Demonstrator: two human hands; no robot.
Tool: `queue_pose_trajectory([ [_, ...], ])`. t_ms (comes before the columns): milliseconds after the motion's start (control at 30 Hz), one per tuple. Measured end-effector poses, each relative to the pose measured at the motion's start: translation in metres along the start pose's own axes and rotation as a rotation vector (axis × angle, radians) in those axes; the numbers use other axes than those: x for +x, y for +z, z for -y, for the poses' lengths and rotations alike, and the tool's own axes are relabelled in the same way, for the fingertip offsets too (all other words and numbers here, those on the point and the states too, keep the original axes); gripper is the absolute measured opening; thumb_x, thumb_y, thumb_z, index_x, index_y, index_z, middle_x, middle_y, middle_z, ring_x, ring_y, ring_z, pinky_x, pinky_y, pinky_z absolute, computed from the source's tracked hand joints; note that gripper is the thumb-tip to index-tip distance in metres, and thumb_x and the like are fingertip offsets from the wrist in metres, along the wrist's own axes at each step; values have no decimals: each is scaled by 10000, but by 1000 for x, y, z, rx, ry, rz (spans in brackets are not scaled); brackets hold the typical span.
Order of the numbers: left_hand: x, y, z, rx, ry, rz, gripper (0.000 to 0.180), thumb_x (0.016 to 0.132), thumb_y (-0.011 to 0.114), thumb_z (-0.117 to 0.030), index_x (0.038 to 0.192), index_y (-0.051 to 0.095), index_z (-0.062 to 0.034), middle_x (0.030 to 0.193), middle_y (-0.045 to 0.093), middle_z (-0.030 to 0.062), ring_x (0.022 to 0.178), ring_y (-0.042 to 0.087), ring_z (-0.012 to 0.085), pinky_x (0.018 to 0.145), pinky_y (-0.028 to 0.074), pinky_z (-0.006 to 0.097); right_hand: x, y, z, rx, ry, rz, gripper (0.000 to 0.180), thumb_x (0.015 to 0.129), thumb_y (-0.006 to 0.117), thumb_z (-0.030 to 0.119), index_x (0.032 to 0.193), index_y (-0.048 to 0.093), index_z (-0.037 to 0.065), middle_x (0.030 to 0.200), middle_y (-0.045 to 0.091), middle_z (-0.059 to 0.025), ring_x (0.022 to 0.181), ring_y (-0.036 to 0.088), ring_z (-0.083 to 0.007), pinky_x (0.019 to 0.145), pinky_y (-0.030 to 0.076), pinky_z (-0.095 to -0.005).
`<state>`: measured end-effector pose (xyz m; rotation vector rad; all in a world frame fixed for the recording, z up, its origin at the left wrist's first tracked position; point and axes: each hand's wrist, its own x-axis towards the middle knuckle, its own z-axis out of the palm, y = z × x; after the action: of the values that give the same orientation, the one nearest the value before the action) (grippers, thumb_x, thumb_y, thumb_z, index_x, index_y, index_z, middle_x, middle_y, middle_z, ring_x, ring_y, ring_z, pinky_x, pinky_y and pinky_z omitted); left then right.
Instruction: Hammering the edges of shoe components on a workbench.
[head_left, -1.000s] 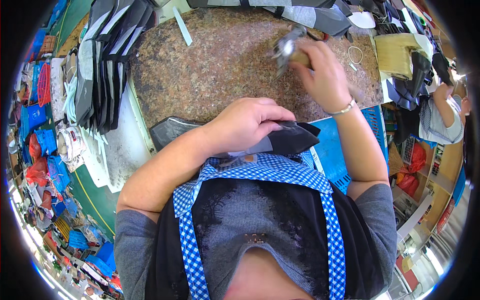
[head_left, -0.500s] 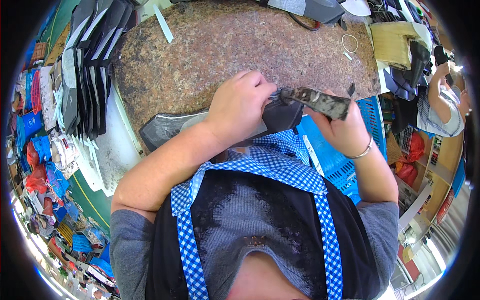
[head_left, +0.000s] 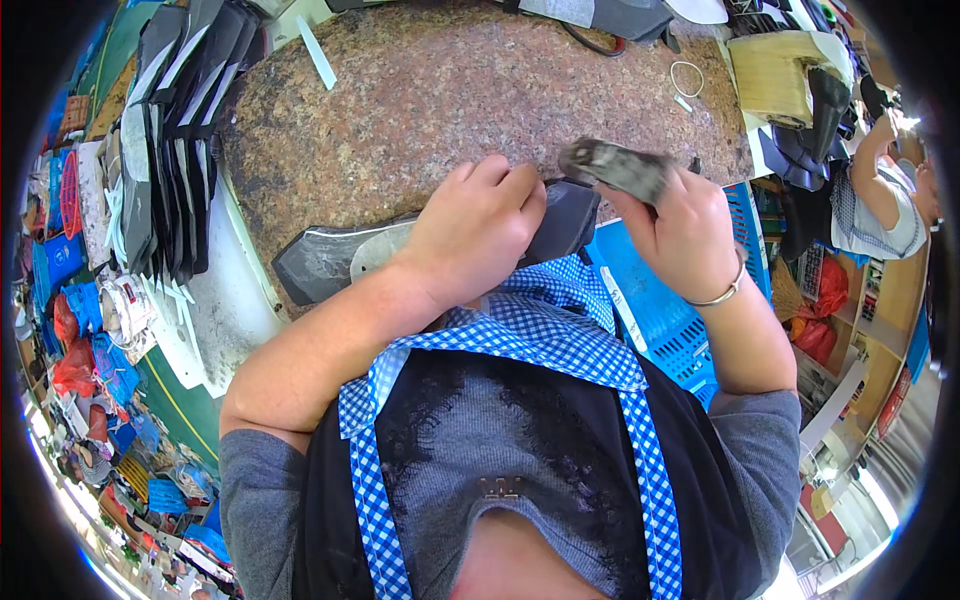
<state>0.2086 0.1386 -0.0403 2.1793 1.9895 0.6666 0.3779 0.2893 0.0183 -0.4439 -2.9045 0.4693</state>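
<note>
A black leather piece [head_left: 325, 262] with a grey lining patch [head_left: 372, 250] lies along the near edge of the stone work slab [head_left: 440, 105]. My left hand [head_left: 485, 215] is closed over its middle, bent fingers pinching its far edge. To the right of those fingers, the piece's right end [head_left: 565, 218] bends down at the slab's edge. My right hand [head_left: 690, 235] grips a hammer [head_left: 618, 168] with a worn, smeared grey head. Slightly blurred, the hammer is raised just above the right end of the piece, apart from it.
Stacked black pieces [head_left: 175, 140] stand at the left. A pale strip [head_left: 317, 52] and a rubber band [head_left: 687, 78] lie on the slab. A blue crate [head_left: 655, 290] sits below right, near a yellowish roll [head_left: 770, 80]. Another person [head_left: 880, 190] works at far right.
The hammer has lifted off the leather piece's edge, upward and slightly left, with my right hand. My left hand stays on the piece, its fingers shifted a little.
</note>
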Motion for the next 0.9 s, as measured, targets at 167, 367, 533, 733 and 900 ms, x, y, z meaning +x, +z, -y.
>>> queue_pose_trajectory([
  [167, -4, -10, 9, -294, -252, 58, 177, 830, 608, -118, 971, 696, -56, 997, 639, 50, 946, 614, 240, 797, 482, 373, -14, 17, 3, 43, 37, -15, 227, 767, 692, 114, 909, 534, 36, 679, 585, -141, 624, 616, -365, 543, 489, -472],
  [367, -8, -12, -6, 25, -11, -22, 203, 771, 693, -73, 974, 700, -74, 928, 656, 70, 887, 639, 261, 773, 491, 385, -11, 16, 13, 94, -22, -41, 230, 782, 706, 135, 874, 511, 57, 686, 593, -134, 607, 624, -348, 529, 497, -449],
  [533, -22, -19, 11, -419, -401, 103, 176, 796, 653, -89, 963, 702, -65, 963, 653, 71, 922, 631, 257, 811, 471, 387, -5, 13, 18, 29, 42, 36, 224, 781, 700, 141, 884, 519, 58, 703, 600, -135, 617, 630, -340, 527, 498, -452],
  [733, -26, -27, 2, 24, -20, -37, 246, 757, 725, -53, 1002, 711, -62, 932, 659, 101, 847, 654, 302, 739, 525, 374, -9, 19, 33, 71, -42, 68, 224, 809, 693, 160, 886, 513, 51, 714, 602, -142, 612, 622, -350, 533, 493, -455],
  [900, -46, -26, 20, -407, -319, 22, 228, 738, 692, -17, 961, 719, -55, 922, 618, 97, 878, 616, 283, 755, 501, 388, -2, 14, 27, 90, 27, 122, 199, 795, 684, 116, 872, 508, 62, 742, 611, -137, 657, 639, -334, 557, 502, -448],
])
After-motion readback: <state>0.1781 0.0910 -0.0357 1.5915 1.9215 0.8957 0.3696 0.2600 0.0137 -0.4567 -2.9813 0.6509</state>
